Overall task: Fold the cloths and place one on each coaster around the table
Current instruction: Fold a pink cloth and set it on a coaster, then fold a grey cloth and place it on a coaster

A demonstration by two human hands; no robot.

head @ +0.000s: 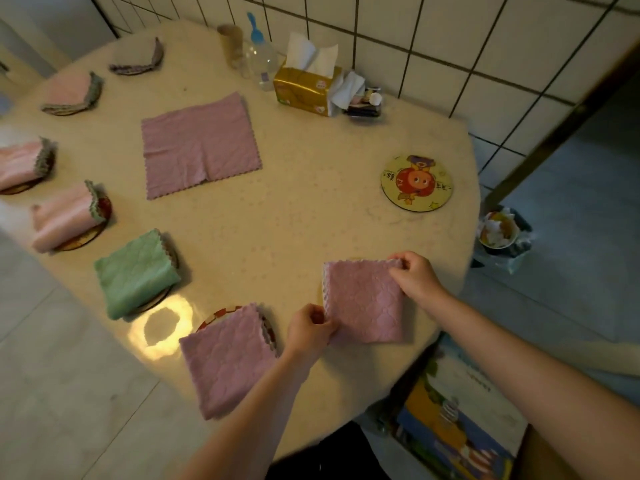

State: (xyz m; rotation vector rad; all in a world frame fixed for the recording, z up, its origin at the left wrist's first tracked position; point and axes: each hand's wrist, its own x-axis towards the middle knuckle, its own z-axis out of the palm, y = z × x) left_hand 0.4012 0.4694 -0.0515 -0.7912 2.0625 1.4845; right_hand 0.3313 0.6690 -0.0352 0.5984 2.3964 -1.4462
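A folded mauve cloth (365, 301) lies near the table's front right edge, over a coaster whose rim barely shows. My left hand (311, 329) pinches its near left corner. My right hand (414, 277) pinches its far right corner. One round cartoon coaster (416, 182) lies bare at the right. An unfolded mauve cloth (199, 143) is spread flat in the middle. Folded cloths sit on coasters along the left rim: mauve (227, 358), green (136, 273), pink (64, 218), pink (22, 164), pink (71, 93) and grey (138, 57).
A tissue box (306, 88), a clear bottle (261, 62), a cardboard tube (230, 45) and a small container (363, 103) stand at the back by the tiled wall. A bin (500, 237) is on the floor right of the table; boxes (460, 420) lie below its front edge.
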